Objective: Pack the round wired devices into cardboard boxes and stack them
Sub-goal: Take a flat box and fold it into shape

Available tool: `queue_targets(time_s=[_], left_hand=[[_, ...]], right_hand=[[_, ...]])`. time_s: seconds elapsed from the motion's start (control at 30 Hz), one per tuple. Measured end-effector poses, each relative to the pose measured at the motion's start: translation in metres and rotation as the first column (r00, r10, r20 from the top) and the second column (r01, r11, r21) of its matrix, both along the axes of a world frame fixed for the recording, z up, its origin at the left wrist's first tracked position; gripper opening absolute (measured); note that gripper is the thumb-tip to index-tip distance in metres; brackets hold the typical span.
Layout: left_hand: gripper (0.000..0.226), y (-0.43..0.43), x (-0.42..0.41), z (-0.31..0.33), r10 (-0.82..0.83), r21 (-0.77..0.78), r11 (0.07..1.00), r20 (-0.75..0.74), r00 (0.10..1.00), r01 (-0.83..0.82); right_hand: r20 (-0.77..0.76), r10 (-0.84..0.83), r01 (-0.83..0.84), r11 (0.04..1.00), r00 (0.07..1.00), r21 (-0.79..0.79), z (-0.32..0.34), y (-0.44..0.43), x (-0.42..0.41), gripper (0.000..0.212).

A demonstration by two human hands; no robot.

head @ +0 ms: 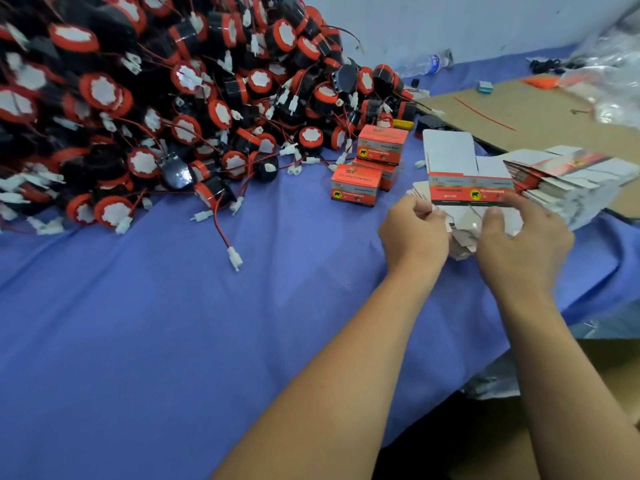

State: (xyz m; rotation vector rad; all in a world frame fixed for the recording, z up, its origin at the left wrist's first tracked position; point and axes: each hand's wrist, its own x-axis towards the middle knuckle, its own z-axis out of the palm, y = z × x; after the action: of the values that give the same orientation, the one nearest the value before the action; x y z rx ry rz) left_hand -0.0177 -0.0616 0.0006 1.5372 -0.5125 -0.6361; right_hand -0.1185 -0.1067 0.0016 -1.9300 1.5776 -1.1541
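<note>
Both bare forearms outstretched, left hand (414, 230) and right hand (519, 240) side by side, fingers pinched.

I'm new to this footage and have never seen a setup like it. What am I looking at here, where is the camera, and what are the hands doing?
There is no machine here: a person works with bare hands, and the single picture comes from a camera worn on their head, looking forward and down.

The left hand and right hand together hold a flat, unfolded cardboard box, printed red with white flaps standing up; each hand's grip is on a lower corner.

On the blue cloth lies a big pile of round wired devices, black and red with white plugs. Beside it, closed boxes are stacked. To the right sits a stack of flat boxes, partly on a sheet of brown cardboard.
</note>
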Motion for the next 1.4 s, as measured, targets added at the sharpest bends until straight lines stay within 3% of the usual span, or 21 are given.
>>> queue_targets(time_s=[0.1,0.23,0.33,0.47,0.63,0.73,0.9,1.0,1.13,1.23,1.3,1.4], left_hand=[[0.013,0.026,0.014,0.011,0.021,-0.08,0.996,-0.08,0.997,-0.027],[0.009,0.079,0.042,0.018,0.041,-0.116,0.992,-0.058,0.997,-0.048],[0.036,0.137,0.064,0.017,0.032,-0.104,0.994,0.021,0.999,-0.03],[0.037,0.221,0.09,0.008,0.111,-0.057,0.993,0.113,0.987,-0.105],[0.057,0.315,0.112,-0.006,0.322,-0.017,0.947,-0.003,0.947,-0.322],[0.042,0.357,0.118,-0.006,0.375,-0.019,0.927,0.056,0.925,-0.374],[0.042,0.399,0.125,-0.009,0.412,-0.049,0.909,-0.044,0.91,-0.414],[0.04,0.414,0.13,-0.011,0.374,-0.009,0.927,0.035,0.927,-0.374],[0.053,0.419,0.13,-0.023,0.372,0.074,0.919,0.159,0.914,-0.387],[0.054,0.418,0.131,-0.035,0.347,0.126,0.911,0.282,0.894,-0.393],[0.052,0.417,0.131,-0.038,0.361,0.12,0.901,0.323,0.875,-0.417],[0.05,0.418,0.129,-0.044,0.36,0.093,0.9,0.392,0.847,-0.425]], right_hand=[[0.172,0.005,-0.016,0.998,0.985,0.059,0.007,0.005,-0.004,0.049],[0.433,0.203,-0.263,0.961,0.878,0.083,0.01,0.026,0.014,0.041],[0.485,0.322,-0.42,0.901,0.813,0.107,0.006,0.055,0.043,0.034],[0.535,0.484,-0.647,0.745,0.693,0.163,-0.004,0.104,0.081,0.031],[0.615,0.572,-0.824,0.506,0.543,0.257,-0.015,0.17,0.124,0.024],[0.647,0.572,-0.861,0.394,0.505,0.323,-0.02,0.201,0.14,0.032],[0.638,0.629,-0.896,0.322,0.444,0.306,-0.021,0.231,0.158,0.028],[0.629,0.646,-0.901,0.297,0.433,0.314,-0.027,0.24,0.165,0.026],[0.528,0.766,-0.928,0.258,0.367,0.27,-0.033,0.244,0.166,0.028],[0.349,0.856,-0.922,0.323,0.381,0.212,-0.038,0.25,0.164,0.038],[0.322,0.848,-0.906,0.38,0.422,0.188,-0.041,0.252,0.162,0.044],[0.298,0.875,-0.924,0.355,0.381,0.139,-0.042,0.253,0.16,0.05]])
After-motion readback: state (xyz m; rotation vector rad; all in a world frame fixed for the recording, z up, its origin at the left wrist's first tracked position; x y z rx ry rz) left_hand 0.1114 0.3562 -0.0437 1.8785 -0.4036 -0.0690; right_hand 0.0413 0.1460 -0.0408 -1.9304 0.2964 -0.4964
